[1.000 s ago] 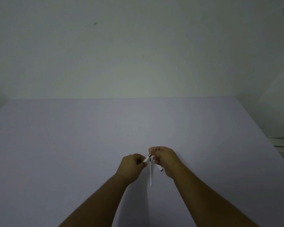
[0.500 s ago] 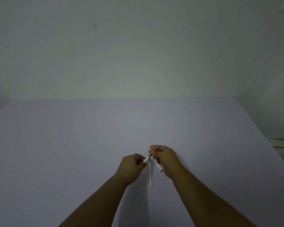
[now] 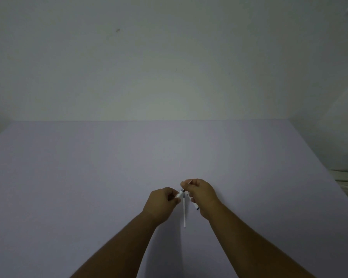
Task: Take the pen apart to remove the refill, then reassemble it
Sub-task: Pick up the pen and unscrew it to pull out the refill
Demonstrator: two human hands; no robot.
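I read the scene left to right. My left hand (image 3: 162, 201) is curled, pinching a short white pen section (image 3: 178, 194) between thumb and fingertips; the exact part is too small to identify. Just beside it, the white refill (image 3: 184, 213) lies on the lilac tabletop (image 3: 88, 177), near the front edge and roughly centred, pointing toward me. My right hand (image 3: 201, 194) is closed around the white pen barrel (image 3: 195, 205), whose dark-tipped end protrudes below the palm; its fingertips pinch a small dark piece (image 3: 182, 190) that meets the section in the left hand.

Status, as judged: disassembly is done, since the refill is out and lying free. Remaining: whether the 2 hands are separating or joining small parts I cannot tell. The refill must be reinserted and the barrel closed.
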